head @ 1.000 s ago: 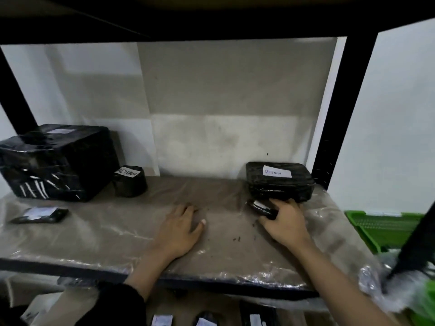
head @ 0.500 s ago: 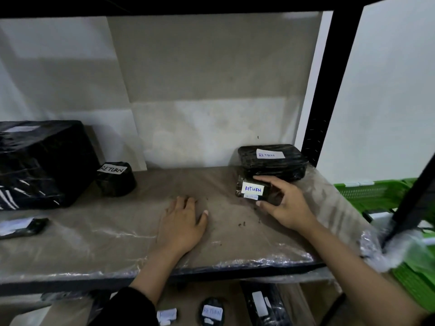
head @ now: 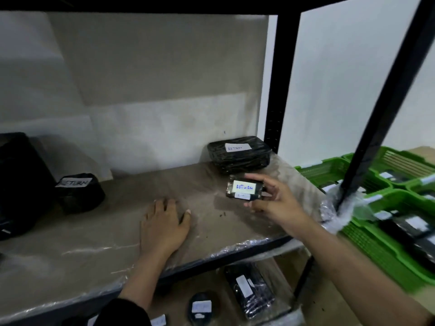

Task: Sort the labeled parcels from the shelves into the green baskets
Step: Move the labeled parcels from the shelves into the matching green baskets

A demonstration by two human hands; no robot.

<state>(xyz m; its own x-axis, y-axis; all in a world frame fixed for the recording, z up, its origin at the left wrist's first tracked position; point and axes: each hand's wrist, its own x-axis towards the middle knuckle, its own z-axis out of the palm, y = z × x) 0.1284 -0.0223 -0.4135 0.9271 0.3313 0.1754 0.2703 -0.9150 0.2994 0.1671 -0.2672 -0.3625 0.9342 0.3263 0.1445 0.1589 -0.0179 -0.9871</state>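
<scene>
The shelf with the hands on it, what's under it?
Under the shelf lie black parcels: a long one and a round one, white-labelled. The shelf covers whatever lies further back.

Open shelf surface [head: 117,231] between the round parcel [head: 80,192] and flat parcel [head: 239,154] — black upright [head: 376,114] blocks the baskets [head: 376,245].

A small black parcel [head: 244,189] with a white "RETURN" label is held above the shelf [head: 94,243], label toward the camera. A larger wrapped parcel [head: 239,153] lies behind it; green baskets [head: 367,241] holding black parcels sit to the right.
</scene>
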